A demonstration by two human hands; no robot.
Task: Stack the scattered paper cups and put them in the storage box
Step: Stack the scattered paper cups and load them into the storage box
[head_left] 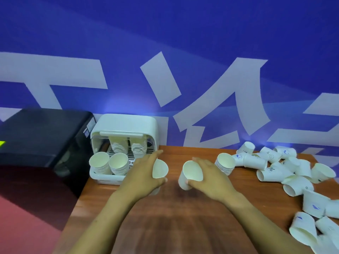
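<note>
Head view, looking down over a reddish-brown wooden table [183, 226]. Both bare hands are over its middle, each holding one white paper cup.

Left hand [145, 173]: fingers curled round a white paper cup [160, 169], thumb under its rim, index finger stretched out toward the box. The cup's open mouth faces the camera; its base is hidden behind the hand.

Right hand [209, 178]: fingers wrapped over the rim of a second white paper cup [189, 176], thumb pinching its side. This cup is tilted, mouth up and toward the camera, base down toward the table; contact with the table cannot be told. The two held cups are near each other but apart.

White plastic storage box [126, 123] with rounded top and open front stands at the table's far left corner, just beside the left hand. Four stacks of nested cups inside: two at the back [128, 147], two at the front [109, 163].

A short stack of nested white cups [224, 165] stands on the table just behind the right hand.

Loose white paper cups with small blue prints [286, 173] lie scattered on their sides over the right part of the table, many touching.

Black boxy appliance [42, 136] sits left of the storage box. Blue wall with large white lettering [165, 33] behind.
</note>
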